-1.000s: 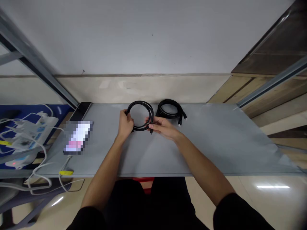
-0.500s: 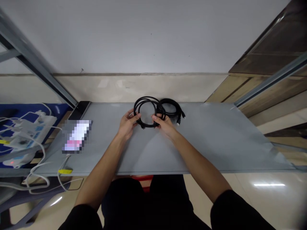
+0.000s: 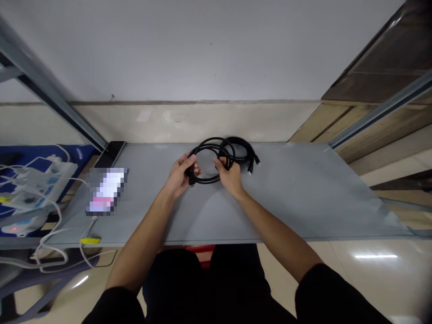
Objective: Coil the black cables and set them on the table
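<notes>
Between my hands is a loosely coiled black cable (image 3: 207,181), its loops forming a ring above the grey shelf board. My left hand (image 3: 180,174) is closed on the ring's left side, thumb on top, with a dark connector end showing just below the fingers. On the right side, my right hand (image 3: 231,177) grips the loops between thumb and curled fingers. Just behind it lies a second coiled black cable (image 3: 248,155) on the board, its two plug ends pointing right and toward me. The held loops partly overlap this second coil.
The grey shelf board (image 3: 303,193) backs onto a wall. At its left lie a phone with a lit, blurred screen (image 3: 106,191) and a dark phone (image 3: 110,154). White power strips (image 3: 43,184) with tangled leads sit further left. Metal posts (image 3: 381,117) flank the shelf.
Both hands have shifted their hold on the coil. My left fingers now wrap further round the loops and the right hand has turned over them. The second coil stays put.
</notes>
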Demonstrator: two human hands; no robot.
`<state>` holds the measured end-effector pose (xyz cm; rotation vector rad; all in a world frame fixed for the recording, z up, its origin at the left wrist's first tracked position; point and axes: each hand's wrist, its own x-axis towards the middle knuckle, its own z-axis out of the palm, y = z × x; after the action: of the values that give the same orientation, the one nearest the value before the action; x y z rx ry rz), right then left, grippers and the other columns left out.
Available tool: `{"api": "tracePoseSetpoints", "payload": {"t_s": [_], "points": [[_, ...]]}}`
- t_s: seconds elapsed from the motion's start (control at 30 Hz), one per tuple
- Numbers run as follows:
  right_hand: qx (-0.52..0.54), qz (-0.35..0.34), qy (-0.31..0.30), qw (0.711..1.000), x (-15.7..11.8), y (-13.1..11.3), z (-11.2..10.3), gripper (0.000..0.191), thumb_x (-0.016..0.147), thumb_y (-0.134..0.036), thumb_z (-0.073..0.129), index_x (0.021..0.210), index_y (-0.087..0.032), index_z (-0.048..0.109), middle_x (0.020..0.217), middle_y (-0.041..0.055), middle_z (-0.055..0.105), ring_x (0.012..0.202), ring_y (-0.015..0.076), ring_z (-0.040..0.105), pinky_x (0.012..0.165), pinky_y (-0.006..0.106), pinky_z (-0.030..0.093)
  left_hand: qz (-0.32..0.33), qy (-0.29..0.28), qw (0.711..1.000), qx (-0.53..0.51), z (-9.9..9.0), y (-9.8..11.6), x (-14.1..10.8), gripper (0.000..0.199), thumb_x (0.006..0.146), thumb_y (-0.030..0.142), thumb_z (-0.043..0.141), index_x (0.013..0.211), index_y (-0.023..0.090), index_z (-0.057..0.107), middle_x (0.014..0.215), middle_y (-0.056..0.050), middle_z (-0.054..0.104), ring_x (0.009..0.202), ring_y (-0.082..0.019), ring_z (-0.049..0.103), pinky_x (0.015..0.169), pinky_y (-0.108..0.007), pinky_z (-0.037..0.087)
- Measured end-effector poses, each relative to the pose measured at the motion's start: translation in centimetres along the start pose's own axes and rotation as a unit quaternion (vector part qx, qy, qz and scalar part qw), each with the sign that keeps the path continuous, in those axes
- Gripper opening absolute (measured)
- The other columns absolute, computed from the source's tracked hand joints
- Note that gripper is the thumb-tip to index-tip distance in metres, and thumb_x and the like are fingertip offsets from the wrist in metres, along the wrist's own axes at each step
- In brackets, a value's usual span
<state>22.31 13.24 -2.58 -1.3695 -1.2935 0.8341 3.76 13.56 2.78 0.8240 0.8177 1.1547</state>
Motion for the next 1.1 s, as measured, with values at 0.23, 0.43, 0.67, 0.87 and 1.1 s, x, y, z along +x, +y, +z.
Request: {"api": "tracePoseSetpoints", "payload": {"t_s": [0.23,0.43,0.67,0.87,1.1], "points": [[0.033,-0.050,0.019,0.998,-0.2,-2.0,-1.2,0.047,0.094,-0.073,0.053,0.088,-0.027,0.058,0.090,0.0064,0.065,0.087,0.0237,0.065,0.085,0.039,0.056,0.108,0.035,0.982,0.151,-0.3,-1.3,0.8,0.043,0.086,0.037,0.085,0.122,0.022,0.068,0.102,-0.004,0.068,0.087,-0.018,0.068,0.086,-0.034,0.061],[0.087,-0.029,-0.007,0.996,0.5,-2.3,-2.9,0.063,0.087,-0.091,0.044,0.084,-0.028,0.053,0.090,0.0077,0.066,0.086,0.0246,0.065,0.078,0.039,0.056,0.176,0.049,0.963,0.198,-2.0,-1.3,1.7,0.051,0.097,0.051,0.073,0.139,0.023,0.067,0.128,-0.013,0.075,0.115,-0.025,0.073,0.100,-0.038,0.057],[0.273,-0.115,0.089,0.951,2.7,-1.7,-7.0,0.038,0.083,-0.057,0.073,0.073,-0.027,0.054,0.083,0.0022,0.060,0.077,0.0187,0.059,0.064,0.031,0.050,0.230,0.170,0.946,0.151,-5.0,0.9,2.4,0.074,0.099,0.080,0.048,0.139,0.021,0.068,0.110,-0.014,0.081,0.095,-0.023,0.079,0.078,-0.033,0.060],[0.380,-0.076,0.067,0.919,2.7,-2.2,-10.4,0.020,0.085,-0.049,0.060,0.076,-0.032,0.061,0.089,0.0062,0.064,0.090,0.0264,0.065,0.076,0.043,0.058,0.219,0.206,0.942,0.146,-5.4,2.5,1.5,0.069,0.099,0.082,0.046,0.112,0.020,0.072,0.075,-0.005,0.073,0.063,-0.016,0.071,0.056,-0.025,0.052],[0.455,0.008,0.001,0.890,1.8,-3.3,-10.0,0.010,0.080,-0.039,0.065,0.085,-0.030,0.067,0.098,0.0033,0.072,0.099,0.0235,0.069,0.084,0.041,0.064,0.197,0.186,0.949,0.163,-5.0,3.0,1.4,0.063,0.099,0.080,0.048,0.074,0.023,0.054,0.053,0.002,0.055,0.043,-0.012,0.053,0.043,-0.024,0.043]]}}
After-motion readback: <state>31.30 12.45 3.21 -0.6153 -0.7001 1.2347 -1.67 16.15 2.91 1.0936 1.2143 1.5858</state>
